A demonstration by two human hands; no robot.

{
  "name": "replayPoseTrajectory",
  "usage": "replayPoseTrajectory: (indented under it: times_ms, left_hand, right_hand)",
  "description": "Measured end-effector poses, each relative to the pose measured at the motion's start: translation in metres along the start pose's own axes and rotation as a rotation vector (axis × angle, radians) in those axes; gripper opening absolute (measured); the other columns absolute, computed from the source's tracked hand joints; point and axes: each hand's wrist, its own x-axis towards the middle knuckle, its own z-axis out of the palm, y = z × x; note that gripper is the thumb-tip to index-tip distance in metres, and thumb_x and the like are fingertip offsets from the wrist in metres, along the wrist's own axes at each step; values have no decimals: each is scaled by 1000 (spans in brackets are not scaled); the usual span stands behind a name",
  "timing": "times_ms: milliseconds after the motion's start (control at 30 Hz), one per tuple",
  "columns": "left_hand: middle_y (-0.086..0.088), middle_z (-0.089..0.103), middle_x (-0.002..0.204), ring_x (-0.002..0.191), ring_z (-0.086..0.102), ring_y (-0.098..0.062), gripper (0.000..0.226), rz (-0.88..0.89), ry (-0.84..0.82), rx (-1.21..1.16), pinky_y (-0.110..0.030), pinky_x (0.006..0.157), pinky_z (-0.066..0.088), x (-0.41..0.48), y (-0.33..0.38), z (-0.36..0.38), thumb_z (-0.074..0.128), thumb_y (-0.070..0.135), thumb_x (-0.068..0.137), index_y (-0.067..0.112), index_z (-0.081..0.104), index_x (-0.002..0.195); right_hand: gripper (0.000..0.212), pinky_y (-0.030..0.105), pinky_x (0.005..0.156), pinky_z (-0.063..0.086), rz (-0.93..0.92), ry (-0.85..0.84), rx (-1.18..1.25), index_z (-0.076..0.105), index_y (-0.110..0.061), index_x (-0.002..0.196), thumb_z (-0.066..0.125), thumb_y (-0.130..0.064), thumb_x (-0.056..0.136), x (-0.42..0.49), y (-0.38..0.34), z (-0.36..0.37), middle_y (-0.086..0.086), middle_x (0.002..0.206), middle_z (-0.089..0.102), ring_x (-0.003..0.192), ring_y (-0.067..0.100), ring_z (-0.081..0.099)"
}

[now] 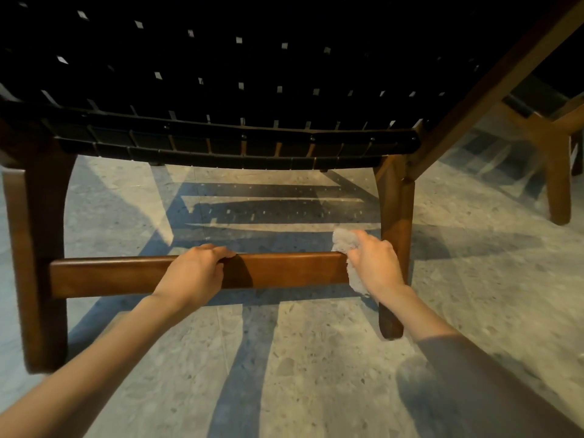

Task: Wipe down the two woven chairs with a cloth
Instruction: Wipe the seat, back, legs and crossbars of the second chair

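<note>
At the low crossbar [284,269] of chair 1 [221,74], right hand [376,263] clutches the cloth [343,241] against its end, left hand [196,273] grips the bar; chair 2 [556,159] likely remains

Your hands [196,270] [376,263] sit on the rail [284,270], boxed in by legs at 9 [41,248] and 3 o'clock [395,235]. At 12, open floor [268,210] runs under the seat [221,147]. At 2 o'clock, a second chair's leg [557,184] blocks passage.
</note>
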Motion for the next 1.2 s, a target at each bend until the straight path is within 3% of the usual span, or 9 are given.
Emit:
replayPoseTrajectory:
  times_ms: [67,167,333,567,700,800,900,1100,1200]
  left_hand:
    - [-2,59,125,109,58,-22,44,-6,-12,7,-31,88,48,-1,1,0,48,4,92,24,55,130]
    - [-3,57,128,114,55,-23,59,12,-27,0,-31,93,46,-5,-1,0,50,-7,85,24,50,135]
    - [-5,52,134,117,54,-21,62,-50,7,-50,-30,100,42,-17,-8,0,50,-11,84,19,45,138]
    - [-3,41,145,131,41,-21,53,-11,10,63,-33,105,39,-18,-1,8,49,8,95,22,34,144]
    - [3,33,151,140,29,-20,50,83,21,175,-39,116,22,-18,9,23,39,28,100,31,24,148]
    - [3,30,153,142,24,-21,53,87,5,190,-43,118,15,-18,10,28,38,31,100,32,20,149]
    - [1,27,154,144,20,-24,55,88,-1,195,-45,118,11,-21,9,31,40,28,100,32,18,150]
    - [4,19,157,146,13,-20,64,114,-15,158,-42,119,6,-22,6,26,46,14,97,32,15,150]
    - [3,18,158,146,12,-16,66,87,-43,66,-35,118,4,-21,3,19,44,5,97,28,13,151]
  right_hand:
    - [37,34,90,50,-22,18,106,48,-18,133,50,-24,97,-7,-14,3,6,117,64,108,23,59]
    - [32,34,92,48,-193,-24,296,51,-18,127,51,-21,95,-25,-73,18,6,118,62,111,22,55]
    - [39,40,98,38,-312,-119,291,44,-12,134,47,-20,96,-42,-168,41,13,127,56,119,31,46]
    - [44,36,97,39,-310,-92,147,39,-24,139,46,-19,95,-30,-89,34,0,134,50,126,26,37]
    - [48,33,88,45,-120,35,70,39,-29,141,49,-19,96,-24,5,23,-5,139,48,113,21,46]
    - [53,35,88,47,38,85,117,36,-33,143,53,-16,96,-29,37,19,-3,141,45,109,21,47]
    - [55,33,93,46,30,142,125,36,-30,143,57,-16,94,-37,26,26,-4,145,42,114,22,46]
    - [50,23,107,21,-136,76,326,45,-25,139,60,-17,92,-58,-51,42,-8,146,41,134,12,36]
    - [48,24,107,28,-257,-10,358,46,-22,137,61,-18,91,-62,-96,45,-6,144,40,132,12,38]
